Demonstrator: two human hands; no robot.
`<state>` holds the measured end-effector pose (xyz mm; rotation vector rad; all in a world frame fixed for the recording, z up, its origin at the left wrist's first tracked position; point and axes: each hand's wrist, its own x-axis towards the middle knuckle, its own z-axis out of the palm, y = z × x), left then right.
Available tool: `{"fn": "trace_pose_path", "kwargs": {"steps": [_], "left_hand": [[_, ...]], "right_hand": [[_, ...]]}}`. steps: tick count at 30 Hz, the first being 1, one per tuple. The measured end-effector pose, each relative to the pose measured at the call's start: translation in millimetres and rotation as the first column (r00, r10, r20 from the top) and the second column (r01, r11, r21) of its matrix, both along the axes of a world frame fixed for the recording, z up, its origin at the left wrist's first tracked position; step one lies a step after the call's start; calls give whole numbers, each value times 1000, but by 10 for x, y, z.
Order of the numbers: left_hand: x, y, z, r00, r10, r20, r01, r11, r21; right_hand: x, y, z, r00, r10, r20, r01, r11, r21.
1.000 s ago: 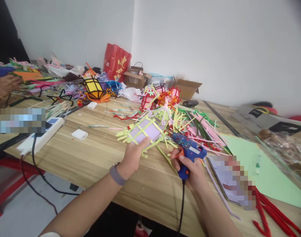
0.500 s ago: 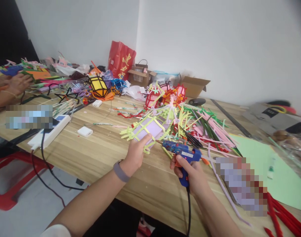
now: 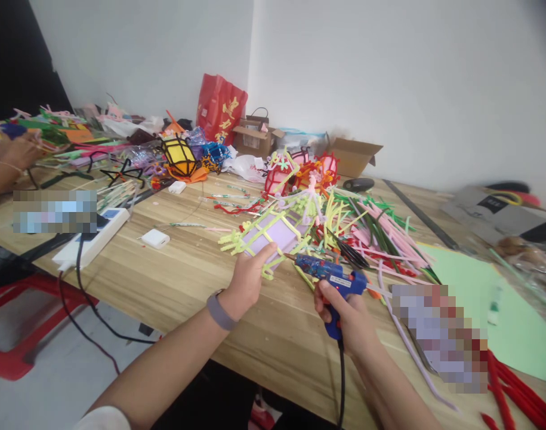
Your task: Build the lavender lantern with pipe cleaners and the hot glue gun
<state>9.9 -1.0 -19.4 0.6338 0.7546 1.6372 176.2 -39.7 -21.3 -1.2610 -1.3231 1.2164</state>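
Observation:
My left hand (image 3: 247, 276) grips the near side of a lantern (image 3: 273, 239) with lilac panels and a yellow-green pipe-cleaner frame. Its thumb lies on top and the other fingers are hidden beneath. My right hand (image 3: 342, 307) is wrapped around the handle of a blue hot glue gun (image 3: 330, 278). The gun's nozzle points left, at the lantern's near right corner; whether it touches I cannot tell. A clear glue stick (image 3: 378, 290) sticks out of the gun's back, and a black cord hangs from the handle.
Pipe cleaners (image 3: 384, 230) pile up behind the gun, near finished lanterns (image 3: 279, 177). A white power strip (image 3: 93, 239) and a white charger (image 3: 155, 238) lie left. Green paper (image 3: 491, 310) lies right. Another person's hands (image 3: 19, 152) work at far left.
My hands, the lantern and the glue gun stay nearly in place. Fingers of my right hand have shifted slightly on the gun's trigger area. The other person's hands have moved left.

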Motion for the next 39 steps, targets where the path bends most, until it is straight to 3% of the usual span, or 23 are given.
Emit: {"fn": "trace_pose_path", "kwargs": {"steps": [39], "left_hand": [[26,5,-31,999,-32,18,32,999,39]], "right_hand": [[31,-22,-49,990,-29,140,30,1000,-9]]}}
